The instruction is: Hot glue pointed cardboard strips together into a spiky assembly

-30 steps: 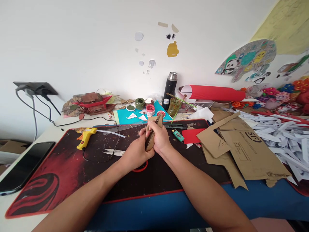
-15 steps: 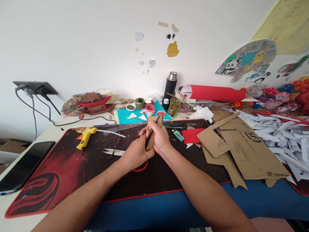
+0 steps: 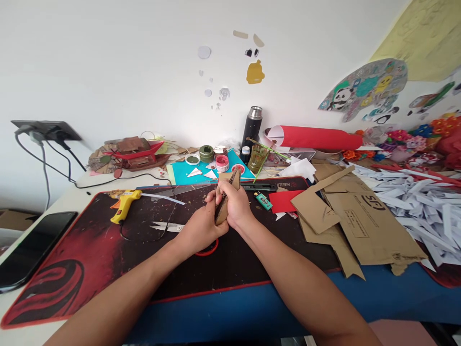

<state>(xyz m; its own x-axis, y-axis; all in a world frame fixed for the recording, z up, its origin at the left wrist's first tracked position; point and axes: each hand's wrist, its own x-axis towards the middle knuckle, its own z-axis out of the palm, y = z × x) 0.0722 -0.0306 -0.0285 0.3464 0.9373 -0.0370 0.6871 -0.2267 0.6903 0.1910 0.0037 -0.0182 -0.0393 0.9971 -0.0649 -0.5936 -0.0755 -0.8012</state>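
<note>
A small piece of brown cardboard (image 3: 222, 209) is held on edge between my hands above the dark mat. My left hand (image 3: 202, 226) grips its lower left side, fingers bent against it. Around its right side my right hand (image 3: 236, 204) is closed, with the thumb over the upper part. Scissors (image 3: 169, 226) with white blades lie just left of my left hand, their red handle partly hidden beneath it. A yellow glue gun (image 3: 125, 205) rests farther left on the mat.
Flat cardboard (image 3: 374, 230) and white paper strips (image 3: 425, 202) lie at right. Paint jars (image 3: 222, 164), a flask (image 3: 252, 126) and a red roll (image 3: 317, 138) stand or lie behind. A phone (image 3: 34, 245) is at left, a green lighter (image 3: 263, 201) near the red paper (image 3: 284, 202).
The whole view has shifted slightly, so things appear a little farther left. Both hands keep nearly the same hold on the cardboard piece.
</note>
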